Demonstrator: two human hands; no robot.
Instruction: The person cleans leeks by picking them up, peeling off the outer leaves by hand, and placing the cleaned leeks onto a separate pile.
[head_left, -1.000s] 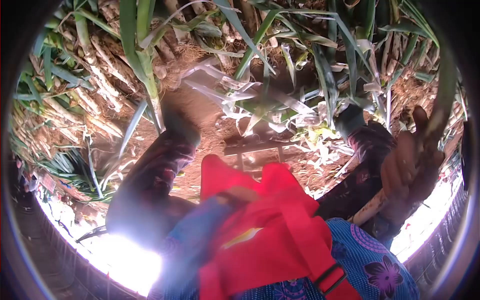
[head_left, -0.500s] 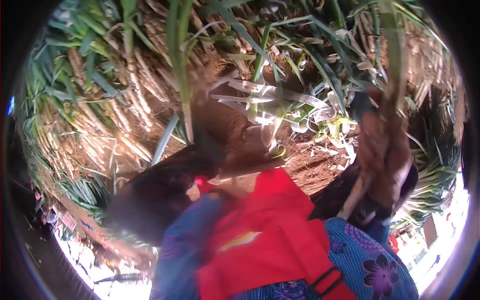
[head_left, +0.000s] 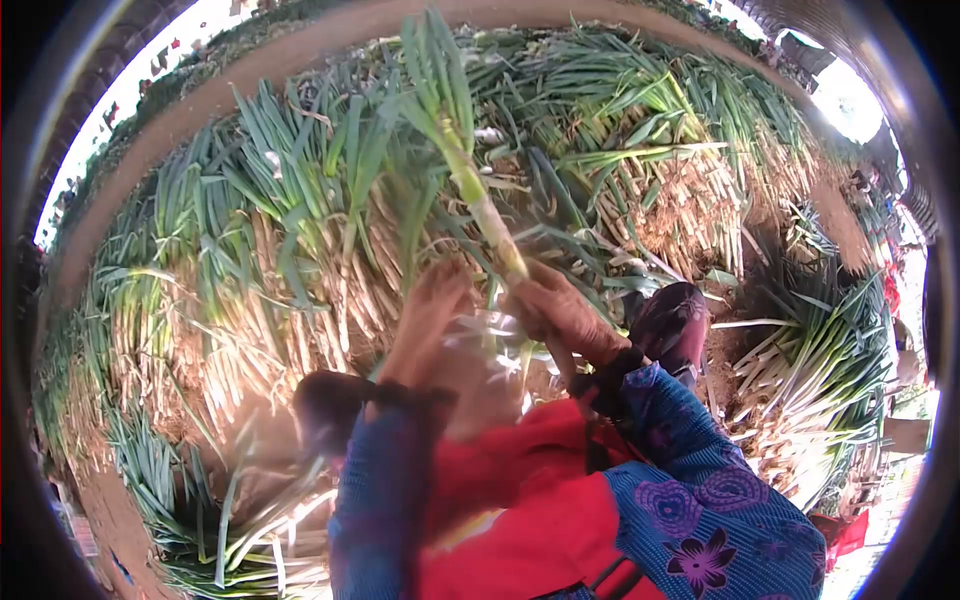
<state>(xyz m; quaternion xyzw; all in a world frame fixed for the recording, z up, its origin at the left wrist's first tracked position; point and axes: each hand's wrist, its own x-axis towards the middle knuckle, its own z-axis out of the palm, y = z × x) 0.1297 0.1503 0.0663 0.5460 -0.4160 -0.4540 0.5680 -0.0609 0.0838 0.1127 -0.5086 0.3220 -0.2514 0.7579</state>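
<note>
A long green onion (head_left: 480, 205) rises in the middle, its leafy top leaning up and to the left. My right hand (head_left: 562, 308) is closed around its pale lower stalk, and the root end shows below the fingers. Just left of the stalk, my left hand (head_left: 438, 295) is raised, smeared by motion. A blurred green leaf stands above that hand, but whether the fingers hold it is unclear. Beneath both hands, pale peeled strips lie on the brown soil, partly hidden by the arms.
Rows of green onions (head_left: 300, 240) spread across the left, with another pile (head_left: 690, 190) at the back right. Cleaner-looking onions (head_left: 800, 390) lie to the right; more onions (head_left: 275, 545) lie at lower left. A dark shoe (head_left: 677, 320) stands beside my right hand. A red apron (head_left: 540, 530) covers my lap.
The view has tilted up, showing more piles. My right hand and the onion now appear nearer the middle, with the stalk leaning left. My left hand has come up beside it.
</note>
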